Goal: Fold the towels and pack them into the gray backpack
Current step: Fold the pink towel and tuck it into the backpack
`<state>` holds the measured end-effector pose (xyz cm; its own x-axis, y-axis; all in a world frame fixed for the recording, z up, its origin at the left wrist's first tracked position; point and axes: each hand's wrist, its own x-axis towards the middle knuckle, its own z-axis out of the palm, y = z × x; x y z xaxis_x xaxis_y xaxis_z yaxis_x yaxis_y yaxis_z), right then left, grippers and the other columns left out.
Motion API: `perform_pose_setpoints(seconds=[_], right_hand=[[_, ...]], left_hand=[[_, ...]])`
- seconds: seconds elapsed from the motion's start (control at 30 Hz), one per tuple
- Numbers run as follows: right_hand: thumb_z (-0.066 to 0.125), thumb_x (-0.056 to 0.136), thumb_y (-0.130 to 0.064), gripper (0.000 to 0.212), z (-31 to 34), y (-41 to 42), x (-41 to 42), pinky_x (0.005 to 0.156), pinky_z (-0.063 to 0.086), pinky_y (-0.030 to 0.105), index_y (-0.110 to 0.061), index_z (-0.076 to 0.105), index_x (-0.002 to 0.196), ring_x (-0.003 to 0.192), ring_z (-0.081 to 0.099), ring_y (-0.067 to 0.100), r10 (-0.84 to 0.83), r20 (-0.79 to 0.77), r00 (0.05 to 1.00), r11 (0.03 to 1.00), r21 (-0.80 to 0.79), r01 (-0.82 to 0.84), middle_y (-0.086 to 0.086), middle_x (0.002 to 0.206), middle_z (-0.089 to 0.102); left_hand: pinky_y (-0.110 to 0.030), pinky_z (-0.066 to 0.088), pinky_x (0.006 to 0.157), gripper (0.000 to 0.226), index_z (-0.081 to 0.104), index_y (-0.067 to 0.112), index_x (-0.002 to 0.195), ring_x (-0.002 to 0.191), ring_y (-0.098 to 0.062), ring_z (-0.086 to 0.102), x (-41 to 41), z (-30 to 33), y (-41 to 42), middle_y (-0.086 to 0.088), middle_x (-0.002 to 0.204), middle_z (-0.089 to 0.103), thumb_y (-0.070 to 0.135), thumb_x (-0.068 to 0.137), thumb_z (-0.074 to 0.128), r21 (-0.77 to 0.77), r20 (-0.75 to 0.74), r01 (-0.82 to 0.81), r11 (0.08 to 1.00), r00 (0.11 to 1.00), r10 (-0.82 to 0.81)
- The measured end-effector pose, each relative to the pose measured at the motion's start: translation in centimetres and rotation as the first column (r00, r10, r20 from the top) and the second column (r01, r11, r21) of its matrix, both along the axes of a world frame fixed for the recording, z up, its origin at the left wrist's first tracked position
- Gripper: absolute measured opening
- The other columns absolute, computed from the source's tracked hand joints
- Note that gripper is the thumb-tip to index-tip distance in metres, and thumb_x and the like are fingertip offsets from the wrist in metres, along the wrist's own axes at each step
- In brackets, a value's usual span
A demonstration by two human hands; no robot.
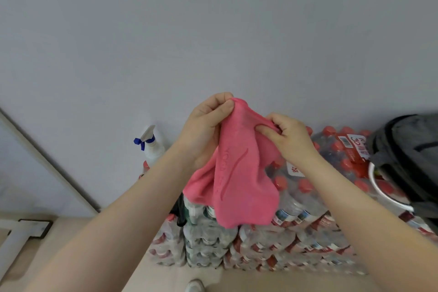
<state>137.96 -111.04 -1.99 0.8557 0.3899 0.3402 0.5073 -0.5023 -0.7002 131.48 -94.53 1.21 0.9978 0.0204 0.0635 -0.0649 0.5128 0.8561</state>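
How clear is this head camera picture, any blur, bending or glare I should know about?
Head view: wide-angle bending curves the door frame and stretches both forearms toward the corners; the light is soft and even, with no hard shadows or glare; the pink towel and both hands, left and right, are fairly sharp; the stacked water bottles smear near the bottom; the gray backpack is cut off at the right edge.

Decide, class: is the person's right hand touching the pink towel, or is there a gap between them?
Touching. The head view shows the right hand with fingers pinched into the top edge of the pink towel, cloth bunched in its grip.
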Motion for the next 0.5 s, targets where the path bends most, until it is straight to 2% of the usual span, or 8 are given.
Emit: perform_pose_setpoints(seconds=[0.1, 0.2, 0.27, 0.33, 0.37, 0.43, 0.5], right_hand=[[0.065, 0.084, -0.018, 0.01, 0.9, -4.3, -2.7, 0.053, 0.031, 0.015, -0.011, 0.063, 0.076, 0.056, 0.041, 0.005, 0.055, -0.065, 0.996, 0.996, -0.063, -0.059, -0.001, 0.061, 0.051], [0.065, 0.084, -0.021, 0.023, 2.0, -8.3, -5.6, 0.05, 0.028, 0.018, -0.008, 0.058, 0.066, 0.051, 0.039, 0.005, 0.156, -0.093, 0.983, 0.943, -0.282, -0.176, -0.005, 0.053, 0.042], [0.065, 0.084, -0.022, 0.036, 2.6, -10.6, -7.6, 0.049, 0.027, 0.017, -0.01, 0.045, 0.056, 0.046, 0.037, 0.004, 0.229, -0.146, 0.963, 0.862, -0.43, -0.27, -0.007, 0.05, 0.036], [0.065, 0.083, -0.023, 0.039, 3.2, -12.4, -9.5, 0.051, 0.029, 0.017, -0.013, 0.04, 0.055, 0.048, 0.035, 0.004, 0.303, -0.181, 0.936, 0.759, -0.548, -0.352, 0.001, 0.055, 0.04], [0.065, 0.082, -0.025, 0.04, 3.4, -13.3, -10.5, 0.054, 0.032, 0.017, -0.013, 0.039, 0.054, 0.052, 0.038, 0.01, 0.341, -0.184, 0.922, 0.699, -0.605, -0.38, 0.006, 0.058, 0.041], [0.065, 0.081, -0.029, 0.046, 3.6, -14.7, -12.3, 0.064, 0.038, 0.021, -0.016, 0.033, 0.05, 0.056, 0.04, 0.018, 0.389, -0.21, 0.897, 0.595, -0.686, -0.419, 0.011, 0.061, 0.043], [0.063, 0.081, -0.037, 0.05, 3.3, -15.9, -13.6, 0.069, 0.036, 0.021, -0.018, 0.029, 0.049, 0.058, 0.041, 0.019, 0.402, -0.223, 0.888, 0.51, -0.751, -0.419, 0.01, 0.063, 0.045]], left_hand=[[-0.017, 0.049, 0.061, 0.007, 0.054, 0.013, 0.081, 0.062, -0.008, 0.055, -2.8, 0.2, -2.9, 0.003, 0.067, 0.06, 0.01, 0.085, 0.05, -0.008, 0.007, -0.01, 1.0, 1.0, 0.01], [-0.015, 0.049, 0.057, 0.016, 0.053, 0.013, 0.081, 0.057, -0.005, 0.057, -5.7, 0.6, -5.4, 0.006, 0.061, 0.061, 0.005, 0.09, 0.043, -0.029, 0.029, -0.059, 0.998, 0.998, 0.06], [-0.016, 0.049, 0.058, 0.009, 0.054, 0.013, 0.08, 0.06, -0.007, 0.057, -7.5, 0.8, -6.7, 0.004, 0.063, 0.06, 0.006, 0.085, 0.053, -0.039, 0.068, -0.091, 0.995, 0.993, 0.094], [-0.016, 0.05, 0.059, 0.008, 0.054, 0.014, 0.08, 0.062, -0.009, 0.056, -9.2, 0.9, -7.6, 0.004, 0.064, 0.059, 0.008, 0.076, 0.056, -0.067, 0.085, -0.126, 0.99, 0.988, 0.131], [-0.017, 0.05, 0.059, 0.01, 0.054, 0.014, 0.081, 0.061, -0.008, 0.057, -10.0, 0.8, -7.9, 0.005, 0.063, 0.059, 0.007, 0.074, 0.057, -0.088, 0.09, -0.143, 0.986, 0.984, 0.151], [-0.017, 0.05, 0.06, 0.008, 0.054, 0.014, 0.081, 0.06, -0.007, 0.058, -11.3, 0.6, -8.4, 0.007, 0.062, 0.06, 0.008, 0.076, 0.056, -0.103, 0.098, -0.161, 0.982, 0.98, 0.171], [-0.015, 0.047, 0.058, 0.008, 0.053, 0.014, 0.077, 0.059, -0.004, 0.055, -12.4, 0.1, -9.2, 0.009, 0.061, 0.059, 0.009, 0.083, 0.052, -0.04, 0.075, -0.176, 0.984, 0.981, 0.178]])
